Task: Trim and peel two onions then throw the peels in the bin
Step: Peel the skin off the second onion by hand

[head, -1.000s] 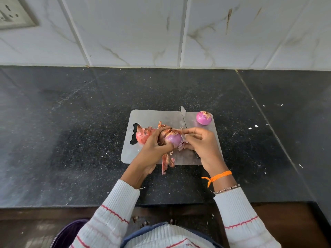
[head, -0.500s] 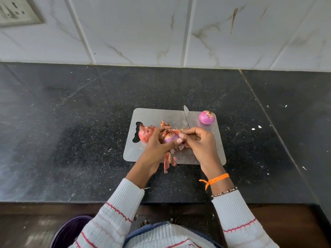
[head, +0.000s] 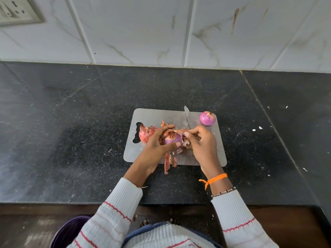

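Compared with a moment before, the right hand (head: 201,142) has pulled a little away from the onion (head: 172,138), and a strip of dry skin (head: 184,140) now stretches between them. The left hand (head: 155,142) is wrapped around this onion, thumb on its near side and fingers over the far side, holding it just above the middle of the cutting board (head: 152,117). The right hand pinches the loose skin between thumb and fingertips.

The second onion (head: 207,118), already peeled, sits at about 2 o'clock on the board, close to its corner. The knife (head: 187,117) lies at 12 o'clock from the hands, its blade pointing away from the person. Loose peels (head: 146,134) are piled at 9 o'clock, and some (head: 168,162) hang over the board's near edge at 6 o'clock. A purple bin (head: 69,231) shows partly at the lower left, below the counter (head: 71,140).

I judge the risks small but real: the dry skin may tear short and leave pieces on the bulb; the peels at the edge may fall to the floor; the round onion near the corner may roll off if the board is pushed.
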Available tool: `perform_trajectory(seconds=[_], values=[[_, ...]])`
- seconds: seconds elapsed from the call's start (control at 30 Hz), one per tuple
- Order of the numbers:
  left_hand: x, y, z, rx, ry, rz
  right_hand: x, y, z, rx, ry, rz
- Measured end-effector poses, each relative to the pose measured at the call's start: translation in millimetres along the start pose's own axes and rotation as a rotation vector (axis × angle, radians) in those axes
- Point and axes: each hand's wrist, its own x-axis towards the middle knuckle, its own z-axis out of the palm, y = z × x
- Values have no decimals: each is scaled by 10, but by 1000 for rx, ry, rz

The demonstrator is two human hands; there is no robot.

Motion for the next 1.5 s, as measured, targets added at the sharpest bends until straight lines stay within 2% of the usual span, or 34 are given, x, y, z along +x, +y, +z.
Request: perform_trajectory(seconds=[0.13,0.3,0.47,0.57,0.73,0.83,0.93,1.03,1.27,1.5], values=[[-12,34,-30,24,-71,8,29,57,20,23,30,70],[-24,51,-54,55,-143,17,46,50,31,-47,64,65],[-73,68,-49,5,-229,48,143,190,-55,-22,159,157],[-46,77,-27,66,-158,74,132,188,-81,-34,114,123],[-5,43,-9,159,2,120,87,88,-35,92,19,151],[8,37,-13,179,43,129,60,40,-32,213,-35,192],[10,33,-18,217,56,153,11,-92,-49,386,-184,281],[2,34,-29,244,47,174,-25,-150,-42,370,-283,274],[-3,23,-65,236,14,165,-35,-142,-54,412,-262,265],[9,-23,-89,387,-17,183,-23,-98,-28,214,-194,207]])
